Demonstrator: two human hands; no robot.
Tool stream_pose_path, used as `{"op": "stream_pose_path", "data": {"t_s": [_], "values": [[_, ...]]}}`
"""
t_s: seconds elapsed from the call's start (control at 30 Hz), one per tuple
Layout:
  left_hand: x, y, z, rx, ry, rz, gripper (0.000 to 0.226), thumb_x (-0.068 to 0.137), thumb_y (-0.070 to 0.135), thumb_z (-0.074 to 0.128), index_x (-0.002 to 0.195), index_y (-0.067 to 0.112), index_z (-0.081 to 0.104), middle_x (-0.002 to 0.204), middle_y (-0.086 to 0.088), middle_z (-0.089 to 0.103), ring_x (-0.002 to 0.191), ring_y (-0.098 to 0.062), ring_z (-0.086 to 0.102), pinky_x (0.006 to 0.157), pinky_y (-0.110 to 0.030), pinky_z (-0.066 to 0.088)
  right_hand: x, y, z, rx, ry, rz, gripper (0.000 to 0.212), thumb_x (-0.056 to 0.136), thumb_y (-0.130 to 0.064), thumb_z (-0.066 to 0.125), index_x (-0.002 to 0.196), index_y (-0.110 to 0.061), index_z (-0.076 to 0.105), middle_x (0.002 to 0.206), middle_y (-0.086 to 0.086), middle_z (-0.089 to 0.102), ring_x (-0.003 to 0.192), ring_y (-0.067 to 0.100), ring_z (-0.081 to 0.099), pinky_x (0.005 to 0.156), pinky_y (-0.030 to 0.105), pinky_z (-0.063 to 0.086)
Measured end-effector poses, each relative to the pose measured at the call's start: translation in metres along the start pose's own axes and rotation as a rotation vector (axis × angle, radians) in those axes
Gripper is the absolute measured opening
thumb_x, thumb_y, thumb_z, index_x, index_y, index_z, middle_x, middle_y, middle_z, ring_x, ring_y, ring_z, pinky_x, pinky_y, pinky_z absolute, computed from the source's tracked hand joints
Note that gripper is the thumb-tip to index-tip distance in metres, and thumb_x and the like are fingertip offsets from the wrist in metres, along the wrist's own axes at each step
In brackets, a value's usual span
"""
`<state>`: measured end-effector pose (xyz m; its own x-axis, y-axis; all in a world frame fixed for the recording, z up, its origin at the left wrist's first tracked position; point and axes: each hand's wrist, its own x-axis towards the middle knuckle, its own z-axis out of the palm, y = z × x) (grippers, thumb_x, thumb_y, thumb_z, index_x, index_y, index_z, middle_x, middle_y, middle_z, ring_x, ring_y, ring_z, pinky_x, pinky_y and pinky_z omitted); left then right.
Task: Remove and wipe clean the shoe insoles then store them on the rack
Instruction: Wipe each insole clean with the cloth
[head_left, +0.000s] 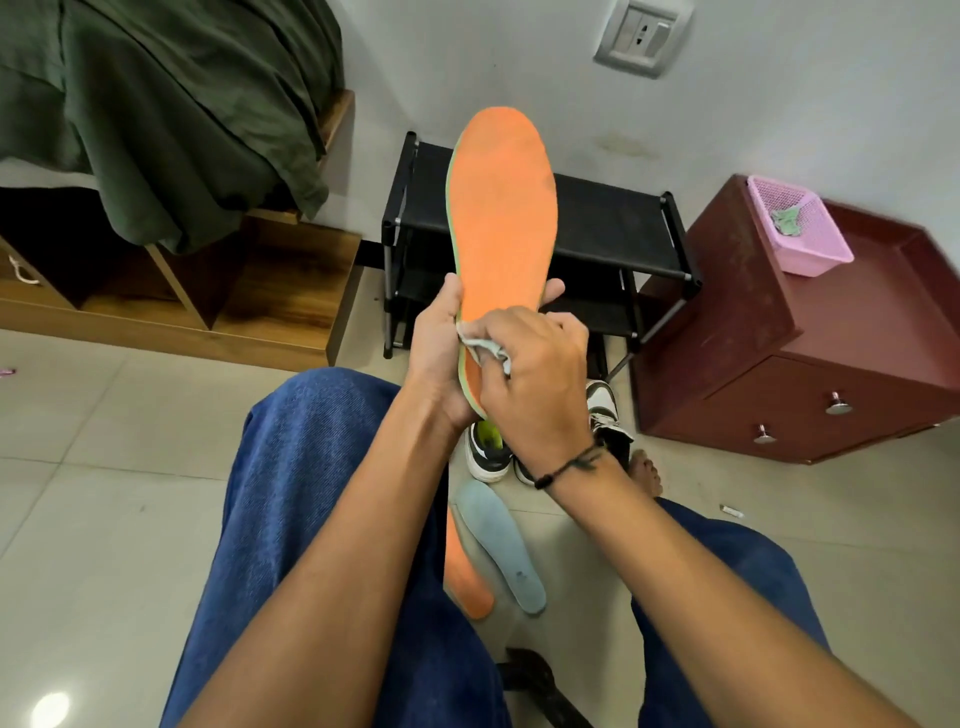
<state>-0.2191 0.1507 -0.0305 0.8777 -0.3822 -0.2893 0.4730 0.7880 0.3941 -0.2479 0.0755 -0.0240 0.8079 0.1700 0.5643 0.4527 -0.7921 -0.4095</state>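
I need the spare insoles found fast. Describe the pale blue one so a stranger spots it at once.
Start at the black shoe rack by the wall and come down past the sneakers to the floor between the person's knees. The pale blue insole lies there, beside an orange insole.

The orange insole looked matt and fuzzy; behind it stood a black fabric-shelved rack with metal tubes, on glossy floor tiles.
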Motion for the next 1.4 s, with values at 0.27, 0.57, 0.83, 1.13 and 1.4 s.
{"op": "stream_pose_path", "data": {"t_s": [0.27, 0.57, 0.83, 1.13, 1.4], "values": [[-0.001, 0.001, 0.004, -0.011, 0.022, 0.005, 0.074, 0.097, 0.059, 0.015, 0.125, 0.001, 0.051, 0.117, -0.021, 0.061, 0.093, -0.028, 0.063, 0.082, -0.033, 0.054, 0.003, 0.007, -0.024, 0.122, -0.093, -0.031, 0.017, 0.070, -0.006, 0.058, 0.076, -0.016, 0.070, 0.075, 0.001, 0.068, 0.070, 0.025, 0.063, 0.071, 0.051, 0.047], [0.001, -0.006, 0.010, 0.078, 0.043, 0.140, 0.052, 0.100, 0.045, 0.019, 0.099, 0.013, 0.060, 0.076, -0.006, 0.068, 0.060, -0.021, 0.057, 0.055, -0.029, 0.037, 0.073, 0.024, -0.034, -0.216, -0.112, -0.047, 0.017, 0.083, -0.010, 0.057, 0.087, -0.020, 0.069, 0.089, -0.001, 0.064, 0.087, 0.022, 0.060, 0.081, 0.035, 0.027], [-0.004, -0.003, 0.008, -0.061, 0.088, 0.207, 0.040, 0.099, 0.030, 0.033, 0.083, 0.007, 0.061, 0.078, -0.009, 0.062, 0.071, -0.018, 0.063, 0.071, -0.028, 0.052, 0.053, 0.017, -0.008, -0.297, -0.127, -0.156, 0.018, 0.066, -0.003, 0.053, 0.069, -0.019, 0.062, 0.066, -0.002, 0.059, 0.068, 0.027, 0.056, 0.070, 0.035, 0.025], [-0.003, 0.007, -0.008, 0.050, 0.045, 0.122, 0.075, 0.098, 0.056, 0.011, 0.126, 0.000, 0.052, 0.113, -0.014, 0.066, 0.080, -0.019, 0.062, 0.073, -0.024, 0.053, -0.001, -0.009, -0.017, 0.081, -0.222, -0.038, 0.018, 0.069, -0.007, 0.047, 0.074, -0.018, 0.060, 0.073, -0.006, 0.063, 0.074, 0.019, 0.057, 0.073, 0.042, 0.038], [0.006, 0.008, 0.004, -0.028, 0.121, 0.247, 0.059, 0.102, 0.044, 0.023, 0.092, 0.005, 0.065, 0.081, -0.010, 0.070, 0.074, -0.021, 0.069, 0.070, -0.030, 0.056, 0.057, 0.009, -0.030, -0.025, -0.164, -0.084, 0.019, 0.070, -0.001, 0.056, 0.078, -0.017, 0.063, 0.078, -0.001, 0.064, 0.079, 0.025, 0.058, 0.074, 0.040, 0.040]]}}
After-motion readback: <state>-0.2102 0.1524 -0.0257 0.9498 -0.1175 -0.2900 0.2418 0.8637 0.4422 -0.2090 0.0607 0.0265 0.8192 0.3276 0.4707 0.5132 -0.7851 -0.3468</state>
